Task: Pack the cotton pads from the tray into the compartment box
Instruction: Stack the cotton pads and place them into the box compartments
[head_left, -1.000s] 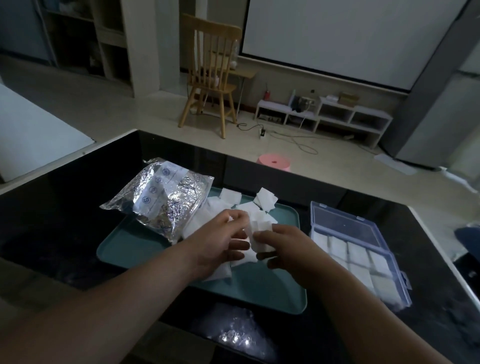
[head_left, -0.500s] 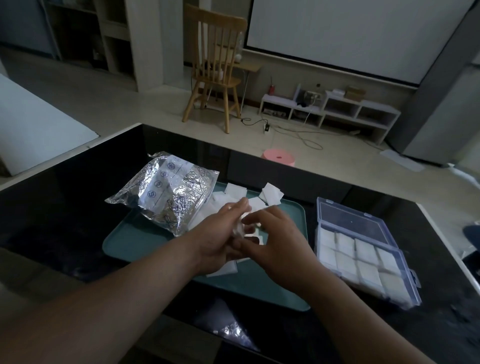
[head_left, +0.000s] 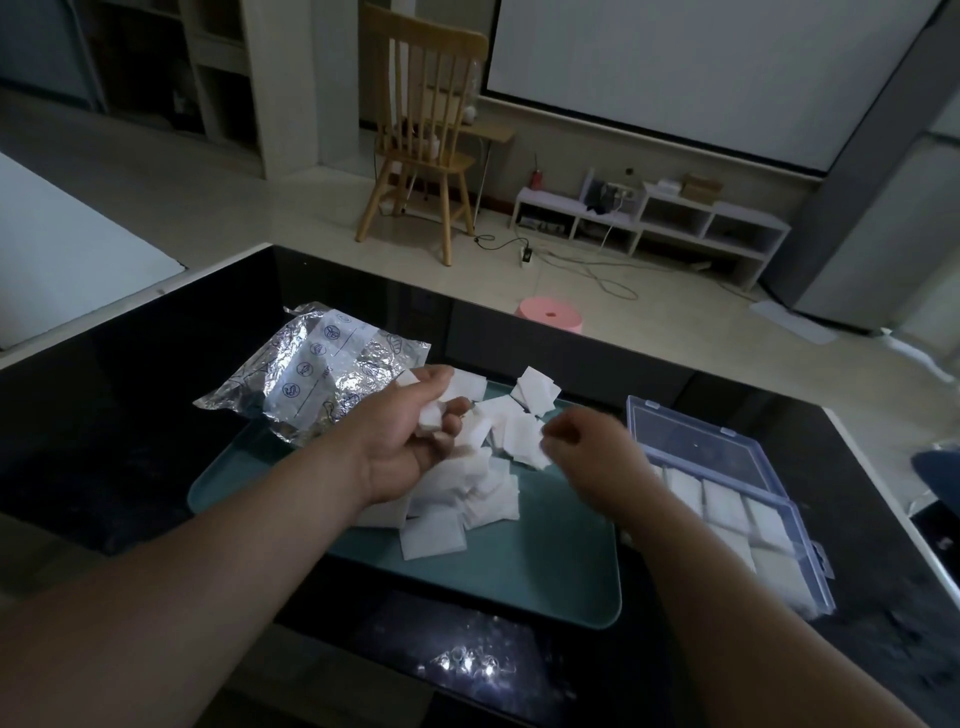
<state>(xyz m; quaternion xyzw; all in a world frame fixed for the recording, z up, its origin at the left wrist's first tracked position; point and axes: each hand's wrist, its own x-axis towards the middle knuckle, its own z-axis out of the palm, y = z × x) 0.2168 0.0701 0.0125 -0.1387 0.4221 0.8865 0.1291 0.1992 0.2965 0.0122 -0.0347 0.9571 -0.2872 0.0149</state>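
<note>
left hand (head_left: 402, 441) grips cotton pads (head_left: 428, 417) | right hand (head_left: 597, 452) blurred, grasp unclear | compartment box (head_left: 696, 441) beside tray (head_left: 545, 571)

We found the near half of the teal tray (head_left: 519, 577) bare, open to a reach from the front. The heap of cotton pads (head_left: 447, 499) filled its middle, and a crumpled foil bag (head_left: 322, 374) blocked its far left corner. Our left grip (head_left: 410, 431), clutching pads, hung over the heap. The blurred right grip (head_left: 592, 447) hung between the heap and the compartment box (head_left: 727, 504), whose open lid (head_left: 696, 441) walled its far side. The dark surface (head_left: 119, 441) left of the tray lay open.
</note>
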